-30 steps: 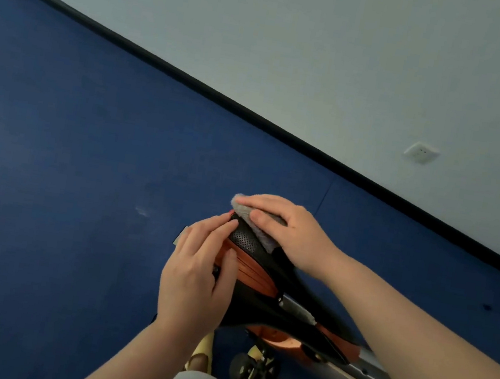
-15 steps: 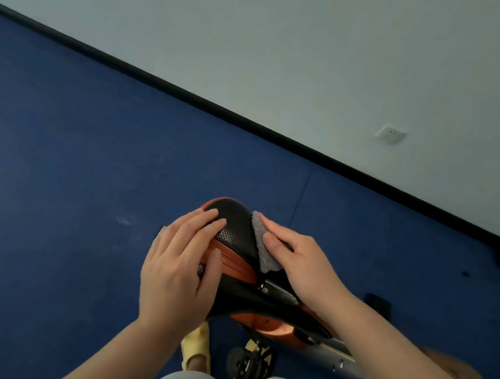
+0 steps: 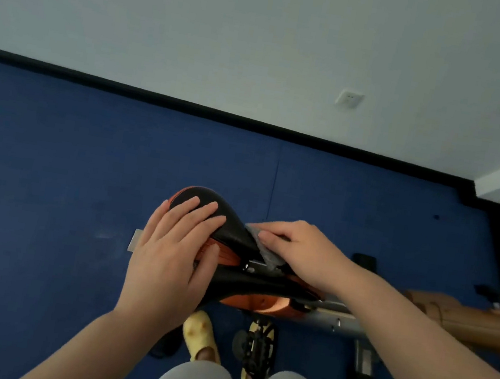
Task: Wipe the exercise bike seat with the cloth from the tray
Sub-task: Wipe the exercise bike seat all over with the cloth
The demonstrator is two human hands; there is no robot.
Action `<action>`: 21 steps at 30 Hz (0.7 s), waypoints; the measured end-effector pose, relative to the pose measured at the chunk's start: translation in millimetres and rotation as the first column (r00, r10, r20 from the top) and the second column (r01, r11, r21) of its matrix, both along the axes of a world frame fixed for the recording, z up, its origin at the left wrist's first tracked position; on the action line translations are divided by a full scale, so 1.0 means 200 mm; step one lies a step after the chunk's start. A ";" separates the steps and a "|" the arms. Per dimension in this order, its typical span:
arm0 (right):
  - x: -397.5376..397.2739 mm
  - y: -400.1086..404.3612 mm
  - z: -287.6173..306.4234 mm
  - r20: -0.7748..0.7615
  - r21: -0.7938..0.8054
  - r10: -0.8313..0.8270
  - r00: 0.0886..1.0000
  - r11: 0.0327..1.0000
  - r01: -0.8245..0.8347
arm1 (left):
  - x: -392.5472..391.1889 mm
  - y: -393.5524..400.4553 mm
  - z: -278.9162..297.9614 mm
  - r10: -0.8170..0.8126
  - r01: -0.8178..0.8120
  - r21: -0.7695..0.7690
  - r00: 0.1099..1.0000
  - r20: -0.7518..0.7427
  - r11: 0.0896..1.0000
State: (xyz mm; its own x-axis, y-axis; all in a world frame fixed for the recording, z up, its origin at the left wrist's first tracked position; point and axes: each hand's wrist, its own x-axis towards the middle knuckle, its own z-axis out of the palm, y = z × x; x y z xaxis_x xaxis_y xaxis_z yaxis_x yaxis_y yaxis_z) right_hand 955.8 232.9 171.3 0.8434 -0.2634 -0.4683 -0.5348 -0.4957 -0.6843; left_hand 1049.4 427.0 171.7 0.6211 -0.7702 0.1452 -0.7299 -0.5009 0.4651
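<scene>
Since a second ago the small grey cloth (image 3: 267,252) has travelled from the rounded far tip of the black padded exercise bike seat with orange side panels (image 3: 229,235) back along its right flank; half a second ago it sat partway along, and now it lies at the seat's right side, close to the metal rail fitting underneath. The right hand (image 3: 304,249) rode with it and now presses the cloth against the seat's edge, fingers curled down over the fabric with the thumb tucked along the near side, so it grips as much as it pushes. The left hand (image 3: 173,249) has shifted only a little: it lies flat over the left half of the seat, fingers straight and spread toward the nose, thumb against the orange panel, steadying rather than holding anything.

The tip that was covered before is now bare, which suggests the stroke has taken in the nose and right side. The wiping looks well under way but likely unfinished: the surface beneath the left hand cannot have been reached in this pass, and the rear of the seat near the person's knees is partly hidden. The tray is not in view. The seat stands over blue floor matting (image 3: 49,175).
</scene>
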 end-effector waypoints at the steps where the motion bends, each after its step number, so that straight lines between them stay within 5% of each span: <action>1: 0.02 0.04 0.00 0.032 -0.043 -0.021 0.999 0.999 0.023 | 0.02 -0.02 0.02 -0.046 0.046 0.028 0.999 0.013 0.999; 8: -0.19 0.21 -0.02 0.333 -0.307 -0.112 0.936 0.926 0.220 | 0.13 -0.06 0.00 -0.241 0.238 0.129 0.971 0.009 0.963; 13: -0.26 0.28 -0.08 0.373 -0.294 -0.467 0.802 0.760 0.580 | 0.09 -0.07 0.01 -0.254 0.239 0.180 0.965 0.065 0.954; 17: -0.26 0.39 -0.11 0.459 -0.466 -0.303 0.835 0.718 0.517 | 0.09 -0.07 0.00 -0.248 0.221 0.215 0.963 0.108 0.951; 19: -0.33 0.33 -0.14 0.467 -0.313 -0.433 0.771 0.735 0.602 | 0.09 -0.08 0.01 -0.243 0.213 0.213 0.962 0.124 0.953; 21: -0.37 0.30 -0.17 0.423 -0.051 -0.682 0.596 0.639 0.768 | 0.08 -0.08 0.00 -0.238 0.207 0.205 0.961 0.140 0.957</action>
State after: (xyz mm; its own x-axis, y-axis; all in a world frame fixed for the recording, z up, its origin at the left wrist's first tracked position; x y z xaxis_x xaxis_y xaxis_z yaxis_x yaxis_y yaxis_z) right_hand 882.4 293.5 137.9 0.4105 -0.9103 -0.0529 -0.5381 -0.1950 -0.8200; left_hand 1066.1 410.7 172.2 0.4108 -0.9090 0.0699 -0.8902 -0.3834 0.2461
